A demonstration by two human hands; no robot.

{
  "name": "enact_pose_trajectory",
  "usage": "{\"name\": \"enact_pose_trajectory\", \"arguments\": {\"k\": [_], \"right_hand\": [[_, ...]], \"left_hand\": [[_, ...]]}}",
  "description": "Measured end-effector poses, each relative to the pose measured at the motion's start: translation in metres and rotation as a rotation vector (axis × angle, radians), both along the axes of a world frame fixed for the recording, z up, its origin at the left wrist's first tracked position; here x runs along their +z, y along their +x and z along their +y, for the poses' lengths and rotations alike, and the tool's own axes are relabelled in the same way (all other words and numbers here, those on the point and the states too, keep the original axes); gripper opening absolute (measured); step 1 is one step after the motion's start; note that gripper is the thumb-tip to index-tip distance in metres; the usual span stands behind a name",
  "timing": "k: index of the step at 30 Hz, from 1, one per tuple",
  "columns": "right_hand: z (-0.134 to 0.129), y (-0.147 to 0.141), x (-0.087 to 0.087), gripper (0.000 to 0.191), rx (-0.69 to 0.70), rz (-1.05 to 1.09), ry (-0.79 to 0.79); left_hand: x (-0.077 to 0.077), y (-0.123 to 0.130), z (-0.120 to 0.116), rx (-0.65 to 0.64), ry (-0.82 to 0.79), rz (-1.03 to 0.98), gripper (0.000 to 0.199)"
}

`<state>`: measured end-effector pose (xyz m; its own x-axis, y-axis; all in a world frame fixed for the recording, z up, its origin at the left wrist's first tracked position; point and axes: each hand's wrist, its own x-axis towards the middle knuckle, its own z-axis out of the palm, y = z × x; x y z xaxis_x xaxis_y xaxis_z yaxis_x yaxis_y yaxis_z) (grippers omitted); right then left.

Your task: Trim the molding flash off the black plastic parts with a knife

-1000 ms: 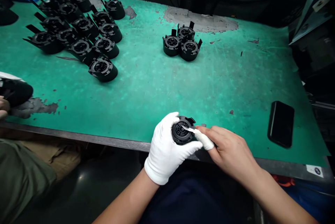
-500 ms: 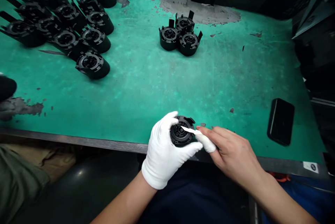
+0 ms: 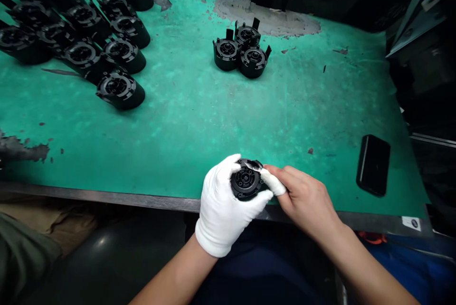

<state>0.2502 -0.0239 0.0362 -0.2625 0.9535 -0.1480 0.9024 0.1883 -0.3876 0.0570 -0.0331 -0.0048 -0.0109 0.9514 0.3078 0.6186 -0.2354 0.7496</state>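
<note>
In a white glove, my left hand [image 3: 223,205] wraps round a round black part [image 3: 245,179] near the table's front edge. The part's ringed face is turned up. My right hand [image 3: 308,195], bare but for a white cover on the thumb, pinches a small thin blade [image 3: 251,167] with a pale, shiny surface. The blade lies over the upper rim of the part, and its rear end is hidden by the fingers. Three similar black parts [image 3: 252,61] stand together farther back on the green table [image 3: 185,124].
Several more black parts [image 3: 121,89] crowd the back left. A black phone-like object [image 3: 374,165] lies at the right. Green cloth [image 3: 24,257] shows at the lower left, and a metal panel [image 3: 420,8] at the upper right.
The blade has moved from the middle of the part's face up to its upper rim, with my right hand shifting slightly left and up. The view has shifted a little.
</note>
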Motion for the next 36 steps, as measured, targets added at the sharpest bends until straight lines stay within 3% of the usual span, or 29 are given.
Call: {"name": "enact_pose_trajectory", "arguments": {"k": [5,10,16,20,24,31,36], "right_hand": [[-0.017,0.020,0.009,0.033,0.021,0.104,-0.057],[-0.032,0.024,0.009,0.033,0.107,-0.049,-0.126],[-0.031,0.007,0.006,0.029,-0.019,-0.201,0.017],[-0.033,0.008,0.010,0.029,-0.059,-0.115,-0.024],[-0.026,0.024,0.015,0.030,-0.029,0.046,-0.047],[0.016,0.034,0.016,0.035,0.304,-0.125,-0.083],[0.035,0.026,0.021,0.037,0.462,-0.195,-0.078]], "left_hand": [[0.000,-0.002,0.000,-0.012,-0.038,-0.027,0.077],[0.004,-0.001,0.003,-0.015,-0.043,-0.021,0.080],[0.006,0.009,0.003,0.036,0.042,-0.014,0.056],[0.004,0.008,0.001,0.059,-0.004,-0.036,0.061],[0.006,-0.010,0.007,-0.115,-0.116,-0.050,0.074],[0.029,-0.048,0.042,-0.463,-0.377,-0.001,0.078],[0.033,-0.057,0.060,-0.623,-0.401,-0.040,0.075]]}}
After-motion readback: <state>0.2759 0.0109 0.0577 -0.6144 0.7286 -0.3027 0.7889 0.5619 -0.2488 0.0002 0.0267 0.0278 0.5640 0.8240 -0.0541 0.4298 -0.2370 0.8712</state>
